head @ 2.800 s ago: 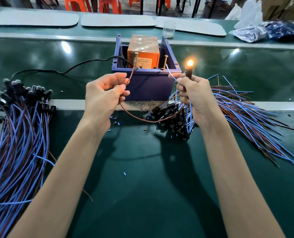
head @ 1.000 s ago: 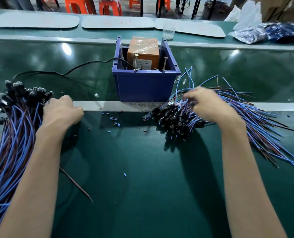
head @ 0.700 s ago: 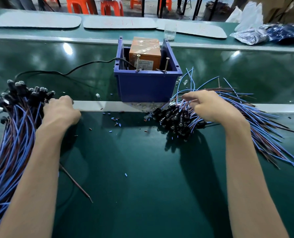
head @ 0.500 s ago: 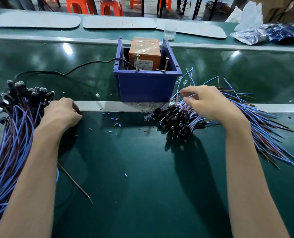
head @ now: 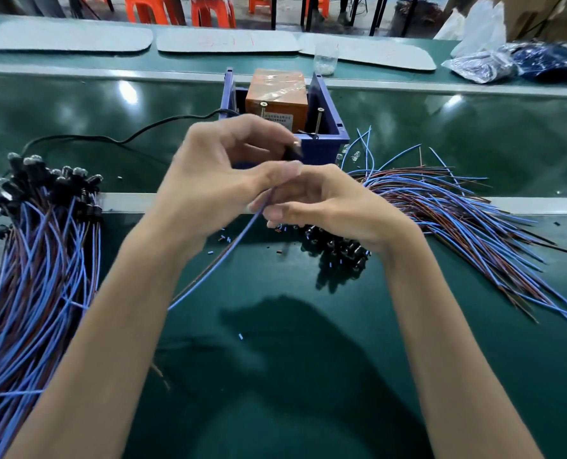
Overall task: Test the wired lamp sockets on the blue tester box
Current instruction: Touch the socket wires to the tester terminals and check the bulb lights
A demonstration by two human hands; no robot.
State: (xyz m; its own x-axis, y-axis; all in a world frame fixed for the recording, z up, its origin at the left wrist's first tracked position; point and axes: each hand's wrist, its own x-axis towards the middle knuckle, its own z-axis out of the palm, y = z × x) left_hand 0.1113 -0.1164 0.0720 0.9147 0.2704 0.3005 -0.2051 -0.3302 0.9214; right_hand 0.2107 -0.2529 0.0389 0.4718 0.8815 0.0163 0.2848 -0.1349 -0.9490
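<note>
Tester box [head: 322,145]: deep blue walls, holding an orange block [head: 277,94] with a pale printed label. Work surface [head: 308,376]: dark green, crossed by a pale grey strip [head: 126,201]. Left bundle [head: 34,276] and right bundle [head: 457,220]: mixed blue and reddish-brown wires ending in black sockets. Wire pair between the hands [head: 222,253]: one blue, one brown. Power cable [head: 116,139]: black. Stools [head: 179,9]: bright orange. Mats [head: 229,41]: pale grey.

The hands [head: 259,190] hide the blue tester box's [head: 325,144] front; the pinched socket [head: 293,150] is blurred.
</note>
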